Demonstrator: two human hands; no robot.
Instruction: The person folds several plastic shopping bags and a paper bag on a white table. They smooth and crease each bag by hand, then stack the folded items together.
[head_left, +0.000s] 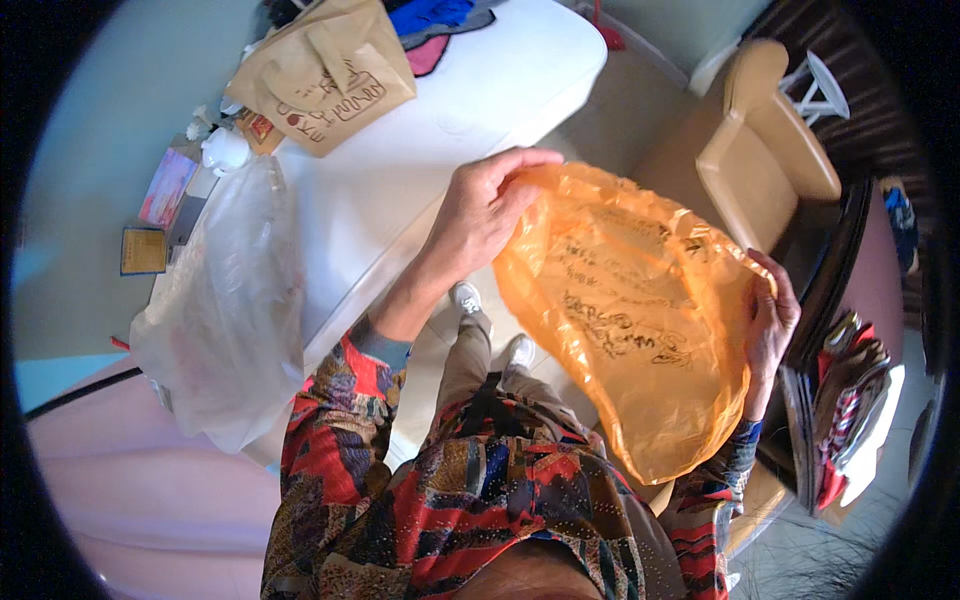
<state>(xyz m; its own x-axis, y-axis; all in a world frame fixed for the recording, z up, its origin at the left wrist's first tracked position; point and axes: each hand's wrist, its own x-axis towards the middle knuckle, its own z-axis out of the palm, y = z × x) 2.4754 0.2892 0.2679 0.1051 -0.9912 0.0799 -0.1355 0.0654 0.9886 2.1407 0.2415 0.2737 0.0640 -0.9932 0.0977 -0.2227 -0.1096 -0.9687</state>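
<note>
An orange plastic bag (630, 322) with dark writing hangs spread between my two hands. My left hand (487, 206) pinches its upper left edge, thumb and fingers closed on the film. At the opposite edge, my right hand (772, 322) grips the plastic near the right corner, and some of its fingers are hidden. The bag looks thin and slightly crumpled, its lower part bulging down beside my body. To the left of my left arm lies a whitish translucent plastic bag (232, 315), on the corner of the white table (360, 195).
A brown paper bag (330, 75) with printing lies on the table, near folded blue cloth (427, 19). A white teapot-like vessel (225, 150) and small boxes line the wall side. At right stand a tan armchair (772, 150) and a pile of folded clothes (855, 412).
</note>
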